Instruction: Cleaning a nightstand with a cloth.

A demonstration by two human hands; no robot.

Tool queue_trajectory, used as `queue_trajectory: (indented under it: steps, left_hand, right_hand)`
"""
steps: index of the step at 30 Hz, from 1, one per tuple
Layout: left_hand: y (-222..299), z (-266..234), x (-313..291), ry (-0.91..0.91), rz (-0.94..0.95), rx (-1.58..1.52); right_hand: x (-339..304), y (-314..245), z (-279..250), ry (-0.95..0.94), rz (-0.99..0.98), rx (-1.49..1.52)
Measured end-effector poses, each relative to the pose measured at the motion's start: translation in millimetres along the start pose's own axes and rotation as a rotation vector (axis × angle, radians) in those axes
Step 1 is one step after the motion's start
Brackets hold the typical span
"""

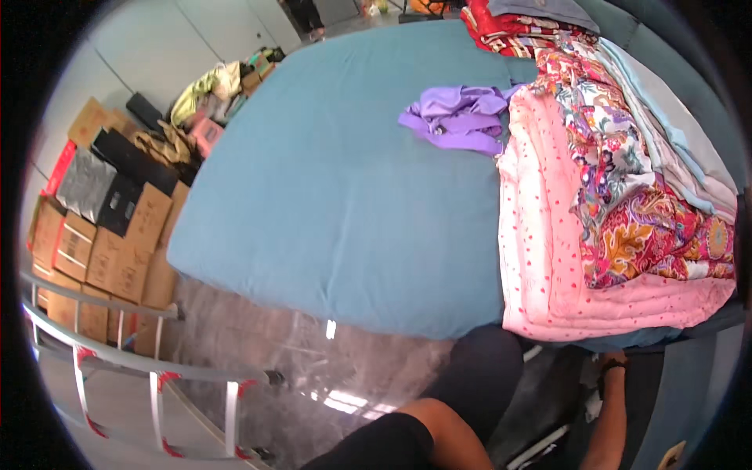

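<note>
My right arm reaches down past the near right corner of the bed, with a dark band at the wrist. Only the back part of my right hand (613, 359) shows, close under the overhanging pink quilt (540, 235) with red dots. Its fingers are hidden in the dark gap, so I cannot tell whether they hold anything. A crumpled whitish thing (593, 403) lies beside that wrist. My left hand is out of sight. The bed (345, 172) has a blue-green fitted sheet, and a black-clad leg (486, 372) presses close to its near edge.
Purple cloth (458, 117) lies rumpled on the mattress. Patterned bedding (619, 157) is piled along the headboard side. A metal ladder (149, 364) lies at the lower left, near stacked cardboard boxes (121, 266). Shiny grey flooring (274, 345) runs along the bed. Another person's legs (305, 16) show at the far end.
</note>
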State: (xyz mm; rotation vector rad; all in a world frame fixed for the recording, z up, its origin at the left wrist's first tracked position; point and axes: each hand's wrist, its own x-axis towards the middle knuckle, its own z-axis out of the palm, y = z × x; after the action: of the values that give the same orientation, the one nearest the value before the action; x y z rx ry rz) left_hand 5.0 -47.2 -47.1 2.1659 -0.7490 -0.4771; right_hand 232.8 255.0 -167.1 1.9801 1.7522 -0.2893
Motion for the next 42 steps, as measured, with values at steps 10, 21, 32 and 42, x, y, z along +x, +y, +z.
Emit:
queue_trajectory:
  steps: [10, 21, 32, 42]
  left_hand:
    - [14.7, -63.9, 50.3, -0.895, -0.245, -0.182]
    - [-1.7, -18.0, -8.3, -0.054, 0.052, 0.004]
    - [-28.4, 4.4, 28.5, 0.037, 0.068, -0.145]
    - [-17.6, 4.7, 3.8, 0.049, -0.052, -0.192]
  right_hand:
    - [50.7, 0.5, 50.3, 0.068, 0.118, -0.015]
    - [63.3, 16.5, 91.6, 0.229, 0.074, 0.047]
    - [-82.3, 80.1, 34.9, 0.478, -0.043, 0.127]
    - [-249.0, 117.9, 97.7, -0.128, 0.068, 0.176]
